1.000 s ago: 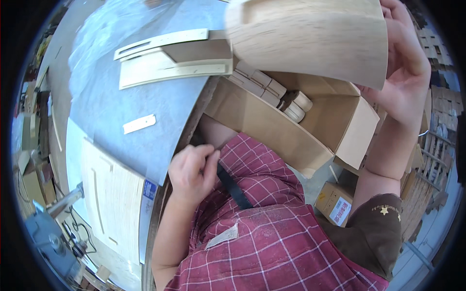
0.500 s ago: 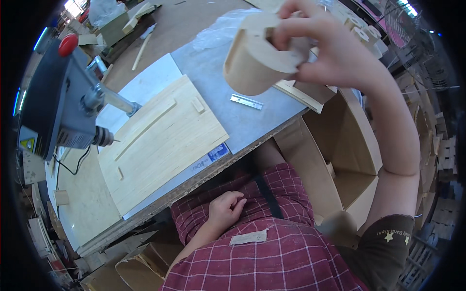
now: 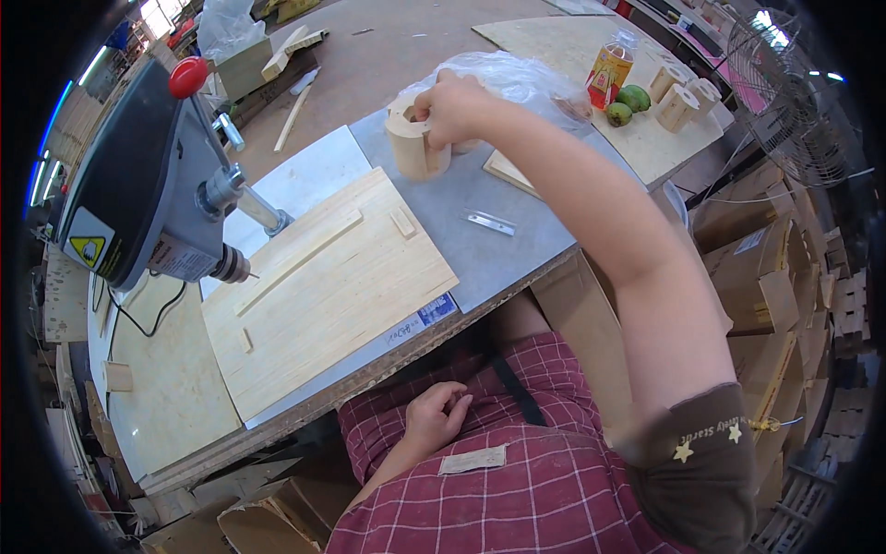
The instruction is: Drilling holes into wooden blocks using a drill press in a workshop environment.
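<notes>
Head view: our right hand [image 3: 459, 108] grips a curved wooden block [image 3: 415, 140], upper centre, standing on the desk [image 3: 503, 258]. Our left hand [image 3: 434, 417] rests loosely curled on the lap. We advise setting the block flat beside the plywood jig [image 3: 323, 286].

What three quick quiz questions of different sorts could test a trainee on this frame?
1. True or false: the right hand grips the curved wooden piece on the table.
2. Where does the left hand rest? A) on the drill press B) on the lap C) on the bottle
3. Fill in: a wooden jig board lies under the drill ____.

Key: 1 true; 2 B; 3 bit.
</notes>
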Demonstrator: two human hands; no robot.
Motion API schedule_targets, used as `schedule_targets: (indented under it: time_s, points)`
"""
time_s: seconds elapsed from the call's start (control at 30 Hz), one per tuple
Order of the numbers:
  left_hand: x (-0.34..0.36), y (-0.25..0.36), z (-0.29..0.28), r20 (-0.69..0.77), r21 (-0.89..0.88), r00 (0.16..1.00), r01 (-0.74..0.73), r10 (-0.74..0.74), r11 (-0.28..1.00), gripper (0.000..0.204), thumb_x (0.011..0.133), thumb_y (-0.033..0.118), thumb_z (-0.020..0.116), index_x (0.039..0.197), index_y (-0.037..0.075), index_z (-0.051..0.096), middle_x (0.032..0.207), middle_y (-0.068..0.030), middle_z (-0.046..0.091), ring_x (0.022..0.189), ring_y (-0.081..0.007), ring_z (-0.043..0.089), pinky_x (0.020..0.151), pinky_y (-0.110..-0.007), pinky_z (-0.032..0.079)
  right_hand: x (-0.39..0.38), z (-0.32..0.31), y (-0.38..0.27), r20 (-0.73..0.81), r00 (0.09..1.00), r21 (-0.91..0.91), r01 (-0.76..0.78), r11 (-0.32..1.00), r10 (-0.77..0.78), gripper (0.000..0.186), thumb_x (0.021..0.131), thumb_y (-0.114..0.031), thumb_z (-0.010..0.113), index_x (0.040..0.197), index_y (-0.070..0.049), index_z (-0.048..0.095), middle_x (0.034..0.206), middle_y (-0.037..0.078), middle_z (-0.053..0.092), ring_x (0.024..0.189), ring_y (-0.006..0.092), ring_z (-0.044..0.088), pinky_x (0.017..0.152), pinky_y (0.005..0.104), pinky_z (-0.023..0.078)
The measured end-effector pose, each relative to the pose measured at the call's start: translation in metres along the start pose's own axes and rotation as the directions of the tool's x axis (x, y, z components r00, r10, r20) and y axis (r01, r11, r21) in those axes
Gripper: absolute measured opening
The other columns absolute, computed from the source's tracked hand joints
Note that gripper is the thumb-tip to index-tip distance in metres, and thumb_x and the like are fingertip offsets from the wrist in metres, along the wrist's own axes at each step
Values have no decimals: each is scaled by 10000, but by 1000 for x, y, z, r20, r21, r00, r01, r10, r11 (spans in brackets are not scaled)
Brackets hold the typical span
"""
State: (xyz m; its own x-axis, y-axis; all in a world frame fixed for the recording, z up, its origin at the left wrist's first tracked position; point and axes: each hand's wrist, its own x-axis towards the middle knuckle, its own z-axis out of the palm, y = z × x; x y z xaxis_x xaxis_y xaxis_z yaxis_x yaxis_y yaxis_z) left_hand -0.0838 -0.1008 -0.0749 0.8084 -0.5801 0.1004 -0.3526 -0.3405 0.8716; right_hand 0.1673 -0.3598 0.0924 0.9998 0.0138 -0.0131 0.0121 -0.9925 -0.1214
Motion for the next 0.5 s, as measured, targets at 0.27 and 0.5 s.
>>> schedule_targets:
  time_s: [0.27,0.5]
  points:
    - [11,6,7,67,9,998,0,-1,1000,138,740,119,684,847,57,622,703,-80,595,536,-176,573,477,-274,449,-4,12,-1,56,997,-47,57,997,-54,564,567,-252,763,1110,-271,609,1177,107,472,1103,369,439,896,426,432]
    - [16,8,8,106,25,994,17,-19,1000,132,739,125,686,837,66,620,664,-70,564,537,-190,558,488,-287,445,-94,-10,87,-307,945,112,154,982,-113,576,680,-263,728,1203,-157,511,1179,161,467,1099,342,439,945,410,375]
